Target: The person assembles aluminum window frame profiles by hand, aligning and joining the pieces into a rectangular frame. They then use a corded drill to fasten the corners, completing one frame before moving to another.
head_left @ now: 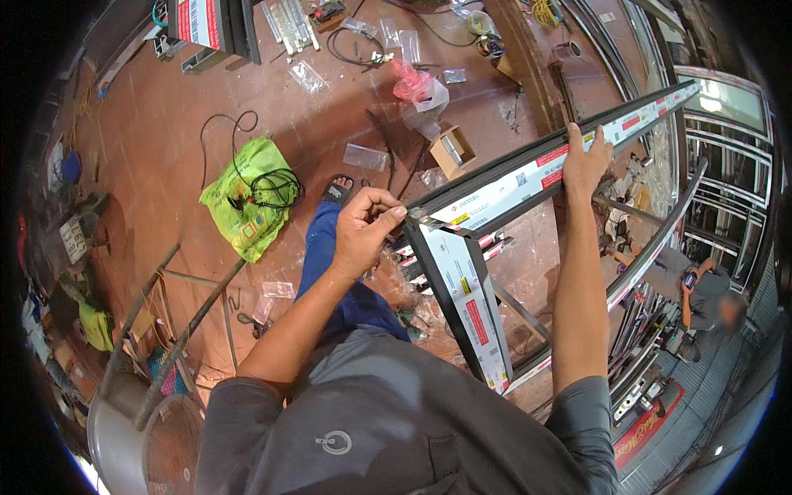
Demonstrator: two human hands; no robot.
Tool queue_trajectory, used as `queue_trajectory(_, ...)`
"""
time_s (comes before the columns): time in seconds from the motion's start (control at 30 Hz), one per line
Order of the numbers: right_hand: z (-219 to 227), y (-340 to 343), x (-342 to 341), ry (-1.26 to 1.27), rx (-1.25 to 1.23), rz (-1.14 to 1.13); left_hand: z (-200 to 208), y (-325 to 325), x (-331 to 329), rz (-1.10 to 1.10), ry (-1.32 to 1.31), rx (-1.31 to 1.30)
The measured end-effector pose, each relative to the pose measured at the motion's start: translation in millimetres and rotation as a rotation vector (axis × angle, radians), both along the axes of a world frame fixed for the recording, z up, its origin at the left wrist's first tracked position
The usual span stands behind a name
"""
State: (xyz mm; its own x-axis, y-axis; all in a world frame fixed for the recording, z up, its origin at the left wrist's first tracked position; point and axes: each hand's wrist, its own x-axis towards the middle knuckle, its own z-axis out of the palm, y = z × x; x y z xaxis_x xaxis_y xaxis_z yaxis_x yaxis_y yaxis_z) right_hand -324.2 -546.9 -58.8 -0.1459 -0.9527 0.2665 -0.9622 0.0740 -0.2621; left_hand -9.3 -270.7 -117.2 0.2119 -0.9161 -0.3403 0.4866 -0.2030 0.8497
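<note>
A dark metal window or door frame (495,194), its faces covered in white and red protective film, stretches from its near corner toward the far right. A second filmed length (462,297) meets it at that corner and runs down toward me. My left hand (363,231) is closed at the corner, thumb and forefinger pinched together; what lies between them, if anything, is hidden. Farther along the long bar, my right hand (587,165) grips its edges, thumb on one side and fingers over the other.
On the tiled floor to the left lies a yellow-green bag (252,202) with a black cable. An open cardboard box (452,152) and a pink plastic bag (412,82) are beyond the frame. Another person (701,289) is at the right, near stacked frames (726,165). A metal stand (177,338) rises at lower left.
</note>
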Motion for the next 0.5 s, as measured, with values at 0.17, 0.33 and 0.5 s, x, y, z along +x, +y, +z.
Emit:
queue_trajectory(0.17,-2.4,-4.5,1.9,-0.026,0.02,-0.099,-7.8,2.9,1.4,-0.035,0.004,-0.051)
queue_trajectory(0.33,9.8,-28.4,-6.5,-0.295,0.092,-0.275,-0.4,-13.5,-20.9,0.234,0.289,0.089)
queue_trajectory(0.5,6.5,-69.4,-40.4,-0.717,0.033,-0.323,-4.6,-40.5,-37.9,0.146,0.237,-0.101)
